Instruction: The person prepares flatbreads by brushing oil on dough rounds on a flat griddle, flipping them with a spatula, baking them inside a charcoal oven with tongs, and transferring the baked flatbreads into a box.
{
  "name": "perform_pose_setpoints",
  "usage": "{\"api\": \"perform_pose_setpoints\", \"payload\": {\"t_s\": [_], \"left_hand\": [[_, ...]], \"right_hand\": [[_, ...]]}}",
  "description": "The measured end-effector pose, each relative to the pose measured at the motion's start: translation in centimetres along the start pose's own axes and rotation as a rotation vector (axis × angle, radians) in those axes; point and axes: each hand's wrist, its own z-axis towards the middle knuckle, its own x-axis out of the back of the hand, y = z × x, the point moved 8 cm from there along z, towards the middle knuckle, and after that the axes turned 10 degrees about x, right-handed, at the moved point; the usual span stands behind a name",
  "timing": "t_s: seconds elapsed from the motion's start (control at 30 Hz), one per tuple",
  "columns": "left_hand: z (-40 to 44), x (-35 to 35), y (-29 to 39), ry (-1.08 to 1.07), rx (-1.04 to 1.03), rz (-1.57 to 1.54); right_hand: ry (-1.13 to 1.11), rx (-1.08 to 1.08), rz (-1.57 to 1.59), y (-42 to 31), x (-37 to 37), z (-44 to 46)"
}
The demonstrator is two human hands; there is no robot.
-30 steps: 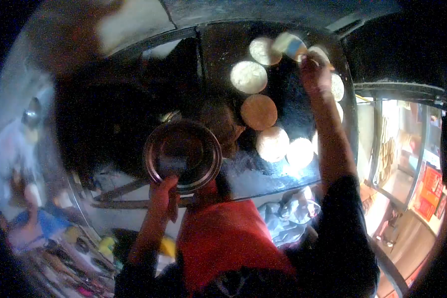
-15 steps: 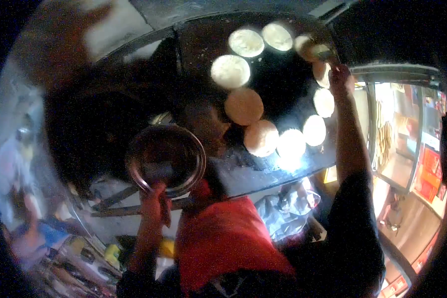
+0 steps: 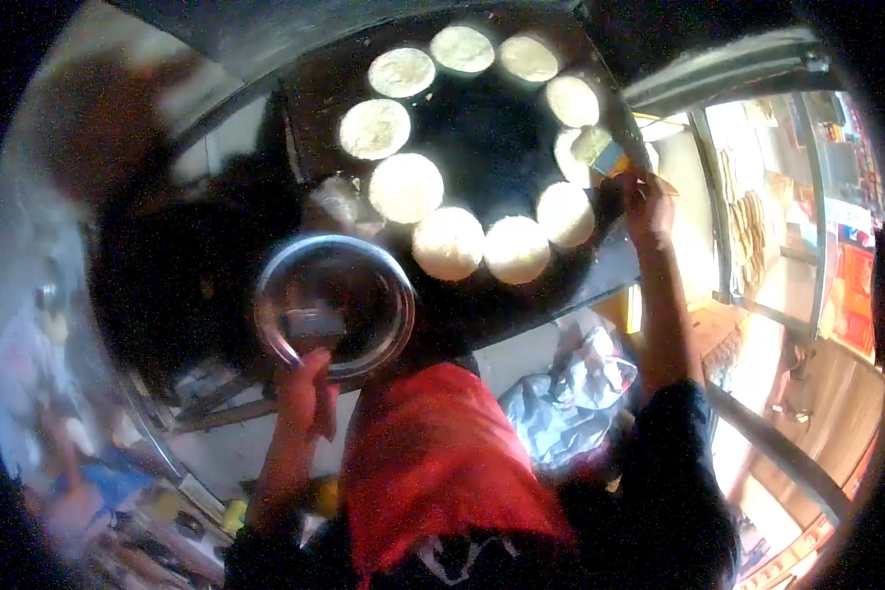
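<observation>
Head view shows the right hand closed around a brush, its tip over one round bread. The left hand grips the near rim of a shiny bowl. Other breads form a ring on the dark griddle, beyond a crumpled bag.

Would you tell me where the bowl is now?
In the head view, the bowl is in the left hand, lower left of the ring of flatbreads.
</observation>
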Motion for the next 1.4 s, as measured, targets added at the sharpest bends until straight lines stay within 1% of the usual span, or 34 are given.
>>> {"api": "perform_pose_setpoints", "payload": {"t_s": [0.07,0.1,0.17,0.2,0.23,0.27,0.3,0.33,0.37,0.4,0.43,0.5,0.53,0.57,0.6,0.63,0.67,0.7,0.73,0.77,0.83,0.87,0.93,0.97,1.0,1.03,1.07,1.1,1.17,1.2,1.27,1.3,1.37,1.4], "left_hand": [[-0.9,-2.0,-0.9,-0.109,0.096,0.075],[-0.8,-2.3,-1.4,-0.107,0.092,0.077],[-0.1,-3.1,-1.7,-0.101,-0.008,0.123],[0.3,-3.6,-1.7,-0.096,-0.057,0.121],[0.1,-5.0,-2.1,-0.099,-0.062,0.125],[-0.2,-6.3,-2.0,-0.028,-0.158,0.005],[-0.3,-5.7,-1.6,0.009,-0.206,-0.057],[-0.4,-5.1,-1.2,0.045,-0.256,-0.116],[0.1,-3.7,-1.6,-0.057,-0.100,0.030],[0.4,-3.4,-2.4,-0.159,0.057,0.176],[-0.1,-4.8,-2.1,-0.159,0.053,0.176],[-1.6,-7.3,0.2,-0.101,-0.147,-0.051],[-0.9,-6.1,0.4,-0.102,-0.150,-0.052],[0.3,-4.0,-0.4,-0.125,-0.073,-0.001],[0.5,-3.7,-0.3,-0.134,-0.032,0.024],[0.5,-3.7,-0.2,-0.145,0.007,0.049],[0.4,-3.8,0.2,-0.107,-0.037,0.010],[0.2,-3.9,0.9,-0.067,-0.079,-0.031],[0.9,-2.4,1.0,-0.064,-0.076,-0.036],[2.1,-0.4,0.3,-0.106,0.037,0.003],[3.1,0.1,0.0,-0.149,0.143,0.039],[2.8,-0.2,0.8,-0.057,0.047,0.011],[2.9,0.9,2.1,0.040,-0.047,-0.016],[3.1,1.7,2.1,0.040,-0.031,-0.021],[3.2,2.5,2.2,0.040,-0.015,-0.029],[3.1,3.1,2.6,0.044,-0.015,-0.037],[3.3,3.2,2.8,0.004,0.008,-0.008],[3.2,3.3,3.0,-0.036,0.031,0.020],[3.0,3.8,3.5,-0.014,0.030,0.028],[3.0,4.2,3.8,0.007,0.029,0.044],[2.8,4.4,4.2,-0.015,0.040,0.044],[2.7,4.5,4.4,-0.038,0.049,0.045],[2.6,4.9,4.7,-0.038,0.031,0.030],[2.6,4.7,5.0,-0.047,0.008,0.021]], "right_hand": [[0.023,-0.006,0.044,-0.3,1.0,-0.7],[-0.123,0.145,-0.243,-1.6,0.8,-0.5],[-0.267,0.299,-0.525,-2.2,0.4,-0.6],[-0.157,0.151,-0.288,-2.0,-0.4,-1.7],[-0.047,0.003,-0.049,-1.5,-0.5,-2.4],[0.019,-0.045,0.019,-1.0,0.0,-2.0],[0.019,-0.042,0.023,-1.3,-0.4,-1.6],[-0.034,-0.045,0.083,-1.8,-1.7,-1.3],[-0.087,-0.047,0.142,-2.3,-3.0,-1.0],[-0.190,0.067,-0.003,-3.4,-4.3,-0.4],[-0.274,0.192,-0.143,-4.4,-5.7,0.0],[-0.107,-0.090,0.601,-2.9,-7.2,1.3],[-0.158,-0.053,0.669,-1.8,-7.4,2.8],[-0.205,0.223,0.043,-1.7,-6.4,4.0],[-0.113,0.442,-0.611,-2.4,-6.1,4.1],[-0.060,0.305,-0.376,-0.9,-5.7,4.9],[0.023,0.182,-0.136,0.6,-5.4,5.6],[0.016,0.055,0.203,0.5,-7.6,5.1],[-0.041,0.075,0.296,-0.6,-9.9,4.3],[-0.096,0.095,0.389,-1.3,-11.8,3.8],[-0.087,0.063,0.469,-0.5,-14.5,5.0],[-0.130,0.213,0.205,-0.8,-15.3,5.2],[0.090,-0.032,0.329,3.5,-16.4,6.8],[0.086,-0.037,0.329,4.1,-17.4,7.3],[0.016,0.137,0.001,3.0,-18.0,8.0],[-0.007,0.073,0.242,2.5,-20.3,6.5],[-0.015,-0.003,0.478,2.0,-22.6,5.1],[-0.172,0.033,0.581,1.4,-25.8,3.9],[-0.317,-0.018,0.449,4.6,-29.1,3.0],[-0.306,0.103,0.040,4.0,-29.7,1.3],[-0.233,0.077,-0.072,4.2,-30.8,-0.5],[-0.178,-0.071,0.223,5.1,-31.8,-1.2],[-0.304,-0.145,0.460,5.3,-33.5,-4.2],[-0.304,-0.222,0.488,5.9,-33.5,-6.2]]}}
